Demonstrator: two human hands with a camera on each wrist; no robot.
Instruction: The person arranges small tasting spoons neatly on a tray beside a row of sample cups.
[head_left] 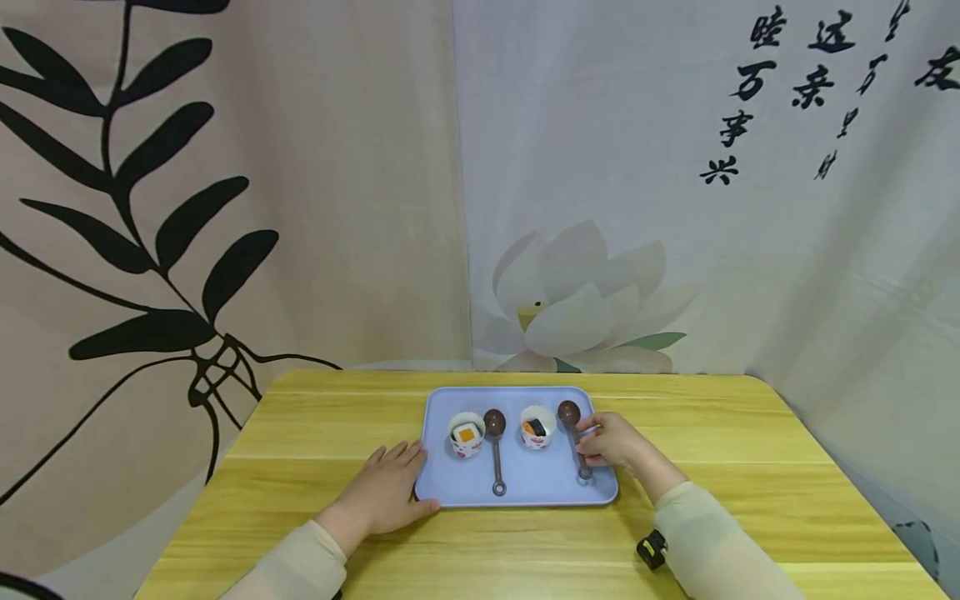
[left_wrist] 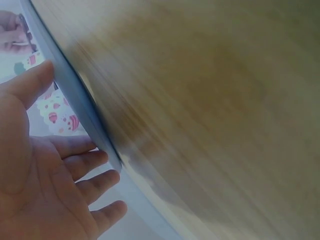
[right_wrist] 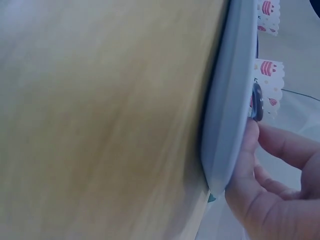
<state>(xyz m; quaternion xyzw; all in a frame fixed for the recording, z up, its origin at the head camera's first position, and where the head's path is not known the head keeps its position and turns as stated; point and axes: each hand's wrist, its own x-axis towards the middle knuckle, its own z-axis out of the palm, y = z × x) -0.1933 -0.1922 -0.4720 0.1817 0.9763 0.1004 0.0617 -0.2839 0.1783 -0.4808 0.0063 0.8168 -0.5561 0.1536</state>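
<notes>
A light blue tray (head_left: 465,493) lies on the table with two patterned paper cups and two brown spoons. The left cup (head_left: 467,448) holds a white piece with a yellow-orange top; the right cup (head_left: 537,437) holds an orange and black piece. Between the cups is the left spoon (head_left: 495,427), its ringed handle pointing forward. My left hand (head_left: 386,492) rests at the tray's left edge, fingers spread, thumb at the front corner. With thumb and fingers, my right hand (head_left: 615,442) pinches the handle of the right spoon (head_left: 569,412), at the tray's right side.
The yellow wood-grain table (head_left: 337,425) extends around the tray on all sides. Behind it hangs a pale curtain (head_left: 600,150) with a printed flower and dark lettering. A small black device (head_left: 651,550) sits at the right sleeve.
</notes>
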